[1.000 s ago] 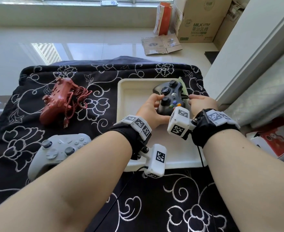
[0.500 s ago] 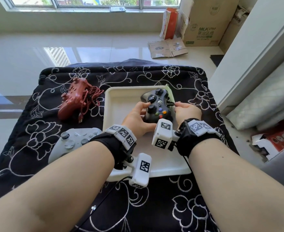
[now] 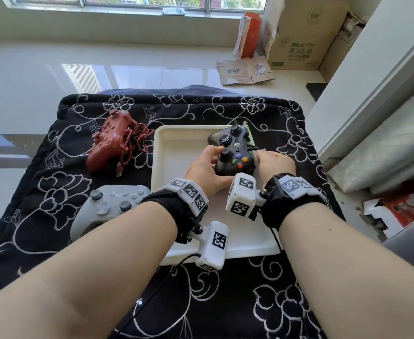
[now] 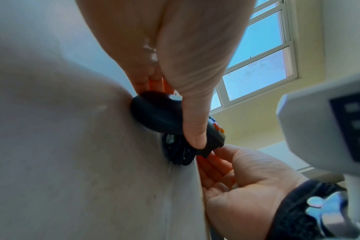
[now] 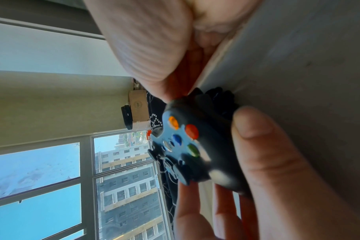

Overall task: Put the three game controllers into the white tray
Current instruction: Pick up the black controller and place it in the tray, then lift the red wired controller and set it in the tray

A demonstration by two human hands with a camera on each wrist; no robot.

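Black controller (image 3: pixel 233 152): face-up in the far right part of the white tray (image 3: pixel 176 152), its coiled cable beneath it.
Left hand (image 3: pixel 207 171): thumb and fingers curled round the near left grip.
Right hand (image 3: pixel 275 161): fingers curled at the right edge.
Red controller (image 3: pixel 109 140), grey controller (image 3: pixel 110 204): on the cloth (image 3: pixel 54 192), left of tray.

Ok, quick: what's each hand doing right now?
Left hand: gripping the black controller in the white tray.
Right hand: fingers curled at the controller's right side; grip unclear.

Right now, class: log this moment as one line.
step: place first | black controller: in white tray | left hand, right hand: both grip it | red controller, grey controller: on cloth
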